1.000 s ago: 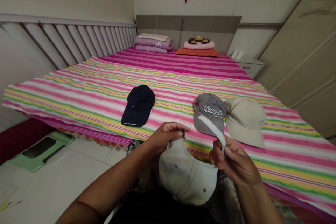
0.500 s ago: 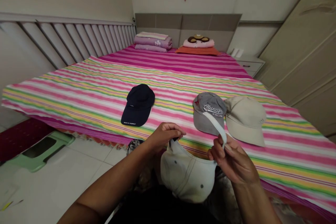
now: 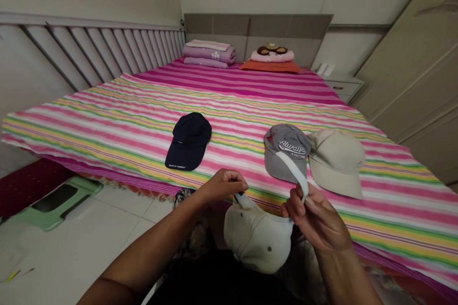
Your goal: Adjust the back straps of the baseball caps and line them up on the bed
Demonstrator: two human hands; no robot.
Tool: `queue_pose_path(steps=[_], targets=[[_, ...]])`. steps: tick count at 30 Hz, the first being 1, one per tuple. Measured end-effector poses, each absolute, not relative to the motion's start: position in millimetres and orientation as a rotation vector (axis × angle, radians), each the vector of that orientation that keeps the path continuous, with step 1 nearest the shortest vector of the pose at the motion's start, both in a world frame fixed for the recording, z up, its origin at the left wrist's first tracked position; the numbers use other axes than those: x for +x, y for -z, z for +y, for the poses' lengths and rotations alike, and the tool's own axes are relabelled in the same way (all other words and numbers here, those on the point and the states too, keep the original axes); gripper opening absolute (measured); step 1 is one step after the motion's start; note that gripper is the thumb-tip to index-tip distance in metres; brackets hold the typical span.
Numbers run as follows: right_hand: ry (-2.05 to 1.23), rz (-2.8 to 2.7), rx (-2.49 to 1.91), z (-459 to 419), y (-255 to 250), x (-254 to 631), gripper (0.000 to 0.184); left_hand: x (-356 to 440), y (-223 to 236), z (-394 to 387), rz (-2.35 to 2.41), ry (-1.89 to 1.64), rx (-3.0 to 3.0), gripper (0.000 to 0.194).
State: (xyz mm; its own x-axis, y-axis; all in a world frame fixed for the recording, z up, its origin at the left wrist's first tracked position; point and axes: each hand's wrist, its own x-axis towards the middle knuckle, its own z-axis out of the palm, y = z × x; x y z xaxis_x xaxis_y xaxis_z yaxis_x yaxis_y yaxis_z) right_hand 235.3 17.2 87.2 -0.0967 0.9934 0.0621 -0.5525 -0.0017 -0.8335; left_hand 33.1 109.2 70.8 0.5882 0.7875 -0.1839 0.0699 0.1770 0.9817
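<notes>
Between my hands, in front of my body, hangs a pale cream baseball cap (image 3: 257,238). My left hand (image 3: 227,185) pinches its edge at the left, by a dark bit of the strap. My right hand (image 3: 315,214) grips the right edge, with a loose white strap (image 3: 294,171) standing up from its fingers. Past them on the bed lie a grey cap (image 3: 286,150) with white lettering and a beige cap (image 3: 338,162) that touches it. Farther left sits a navy cap (image 3: 189,140), its brim toward me.
The bed wears a striped sheet (image 3: 125,119). Folded purple bedding (image 3: 207,55) and a pink-and-orange pile (image 3: 272,59) rest near the headboard (image 3: 232,26). A green stool (image 3: 53,205) stands on the floor at left. White railing (image 3: 107,52) runs along the left wall.
The cream cap's left side has shifted slightly right and its crown has crumpled inward a little. My left hand moved slightly down. The caps on the bed stay put.
</notes>
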Motion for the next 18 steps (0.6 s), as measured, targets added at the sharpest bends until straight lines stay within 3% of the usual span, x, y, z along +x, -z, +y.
queue_pose_path(steps=[13, 18], targets=[[-1.473, -0.857, -0.708, 18.4, -86.8, 232.8, 0.015, 32.0, -41.3, 110.7, 0.734, -0.607, 1.179, 0.045], [-1.489, -0.859, -0.685, 19.8, -86.9, 232.2, 0.014, 39.0, -31.7, 100.3, 0.975, -0.792, 1.605, 0.028]])
